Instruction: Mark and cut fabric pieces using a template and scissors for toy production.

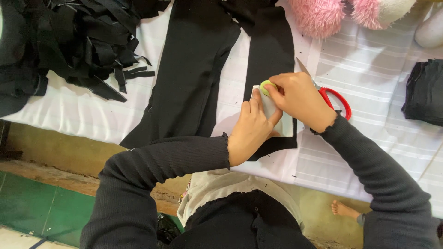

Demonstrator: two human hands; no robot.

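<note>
Template (272, 113) is pinned flat by left hand (251, 127) near the cloth's (270, 50) lower edge; chalk (266, 87) pinched in right hand (297, 99), tracing underway; steady edge-following is needed.

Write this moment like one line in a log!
left hand: pressing white template on black cloth | right hand: pinching green chalk at template | scissors: beside right hand

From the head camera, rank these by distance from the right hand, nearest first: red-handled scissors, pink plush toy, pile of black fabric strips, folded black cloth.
1. Red-handled scissors: partly under the right hand, touching it or nearly so.
2. Pink plush toy: above the hand, at the top edge.
3. Folded black cloth: far right edge.
4. Pile of black fabric strips: far upper left, farthest.
</note>
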